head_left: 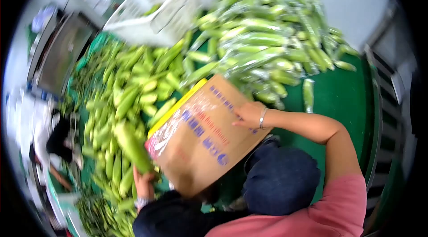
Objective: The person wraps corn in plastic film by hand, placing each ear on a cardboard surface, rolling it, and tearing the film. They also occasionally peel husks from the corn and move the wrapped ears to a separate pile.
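My right hand (251,115) grips a printed cardboard box (203,134) at its right part, fingers lying against the panel. The box is tilted, with red and blue lettering, shiny tape at its left and a yellow strip (176,108) along its upper left edge. My left hand (145,182) is closed round the lower end of a large pale green corn ear (133,147), just left of the box. A heap of loose corn ears in husk (127,101) lies beyond that hand. What is under and inside the box is hidden.
Plastic-wrapped corn ears (263,41) form a big pile at the back on the green surface (339,90). One wrapped ear (308,95) lies apart. Behind stands a white crate (167,20). Another person (58,136) sits at far left. My bent knee (281,181) rises below the box.
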Action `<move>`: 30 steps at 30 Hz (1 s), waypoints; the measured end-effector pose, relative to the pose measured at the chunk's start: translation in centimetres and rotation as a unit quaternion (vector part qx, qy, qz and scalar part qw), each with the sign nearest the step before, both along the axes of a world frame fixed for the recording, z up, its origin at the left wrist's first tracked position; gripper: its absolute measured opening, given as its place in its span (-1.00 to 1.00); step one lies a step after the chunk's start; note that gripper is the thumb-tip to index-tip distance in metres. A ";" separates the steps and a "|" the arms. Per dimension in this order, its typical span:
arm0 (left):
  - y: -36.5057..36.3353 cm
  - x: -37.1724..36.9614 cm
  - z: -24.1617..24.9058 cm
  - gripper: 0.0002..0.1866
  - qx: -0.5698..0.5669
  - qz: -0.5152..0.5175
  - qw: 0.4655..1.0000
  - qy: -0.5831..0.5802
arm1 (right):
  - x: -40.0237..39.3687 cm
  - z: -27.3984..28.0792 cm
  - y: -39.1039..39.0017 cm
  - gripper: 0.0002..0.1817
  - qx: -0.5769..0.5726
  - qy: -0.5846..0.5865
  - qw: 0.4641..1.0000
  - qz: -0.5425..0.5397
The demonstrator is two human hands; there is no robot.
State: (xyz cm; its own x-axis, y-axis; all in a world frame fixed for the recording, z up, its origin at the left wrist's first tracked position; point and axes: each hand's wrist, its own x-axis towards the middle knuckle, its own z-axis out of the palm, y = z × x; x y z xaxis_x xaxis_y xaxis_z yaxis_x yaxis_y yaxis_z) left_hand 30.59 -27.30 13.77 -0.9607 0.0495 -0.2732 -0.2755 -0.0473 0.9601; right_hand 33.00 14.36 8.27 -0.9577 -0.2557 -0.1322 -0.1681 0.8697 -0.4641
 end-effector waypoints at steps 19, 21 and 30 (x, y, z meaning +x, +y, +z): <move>4.9 -13.5 -7.9 -0.36 -0.412 -0.216 0.817 0.341 | -7.1 -0.9 -0.1 -0.83 -0.586 -0.291 0.729 -0.202; 4.8 -13.4 -7.2 -0.34 -0.396 -0.230 0.821 0.341 | -6.5 0.8 1.1 -0.83 -0.680 -0.197 0.682 -0.183; 8.0 -10.1 -4.2 -0.43 -0.504 -0.246 0.711 0.424 | -12.8 -0.7 -10.9 -0.59 -0.157 0.147 0.969 0.125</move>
